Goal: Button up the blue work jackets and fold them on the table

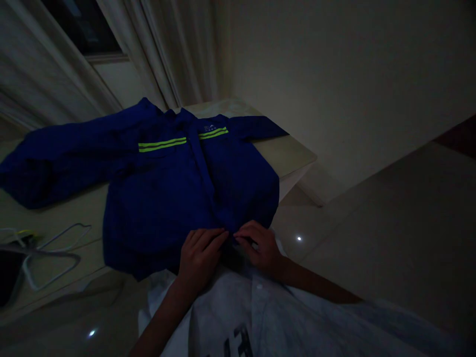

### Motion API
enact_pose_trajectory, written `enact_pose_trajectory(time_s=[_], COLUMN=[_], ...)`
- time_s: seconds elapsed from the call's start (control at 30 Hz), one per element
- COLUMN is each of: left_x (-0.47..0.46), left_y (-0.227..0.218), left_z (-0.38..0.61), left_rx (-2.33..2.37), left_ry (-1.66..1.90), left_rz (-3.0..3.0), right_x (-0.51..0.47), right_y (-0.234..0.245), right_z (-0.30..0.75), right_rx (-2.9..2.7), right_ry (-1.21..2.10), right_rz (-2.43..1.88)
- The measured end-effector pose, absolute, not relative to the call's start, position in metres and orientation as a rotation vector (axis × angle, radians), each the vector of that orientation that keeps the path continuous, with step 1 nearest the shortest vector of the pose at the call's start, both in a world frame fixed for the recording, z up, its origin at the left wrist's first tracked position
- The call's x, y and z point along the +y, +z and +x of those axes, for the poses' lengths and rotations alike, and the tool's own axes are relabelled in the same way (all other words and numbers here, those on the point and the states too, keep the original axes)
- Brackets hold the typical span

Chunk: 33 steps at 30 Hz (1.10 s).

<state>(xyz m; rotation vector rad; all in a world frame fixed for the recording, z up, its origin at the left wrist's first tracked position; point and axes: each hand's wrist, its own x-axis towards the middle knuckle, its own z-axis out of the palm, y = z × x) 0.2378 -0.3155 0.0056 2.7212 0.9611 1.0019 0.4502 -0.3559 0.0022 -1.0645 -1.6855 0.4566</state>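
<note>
A dark blue work jacket (159,183) with yellow-green reflective stripes across the chest lies spread over the table, front side up. Its one sleeve stretches out to the left, the other to the far right. At the lower hem, near the front opening, my left hand (201,255) has its fingers closed on the cloth. Close beside it my right hand (260,248) pinches the hem between thumb and fingers. The fingertips of both hands almost meet. What exactly lies between them is too dark to make out.
The pale table (293,151) ends at a corner on the right. A white cable (55,253) and a dark object (11,272) lie at its left. Curtains (178,49) hang behind, a plain wall (334,74) stands at the right, and tiled floor (390,238) shows below.
</note>
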Motion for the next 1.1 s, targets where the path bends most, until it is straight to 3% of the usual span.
enact_pose_trajectory(time_s=[1.1], left_x=[-0.317], left_y=[0.008], left_z=[0.241], left_rx=[1.008], left_ry=[0.884], left_rz=[2.892], right_x=[-0.356], right_y=[-0.012], right_z=[0.45], right_rx=[-1.957], right_ry=[0.084], right_rz=[-0.968])
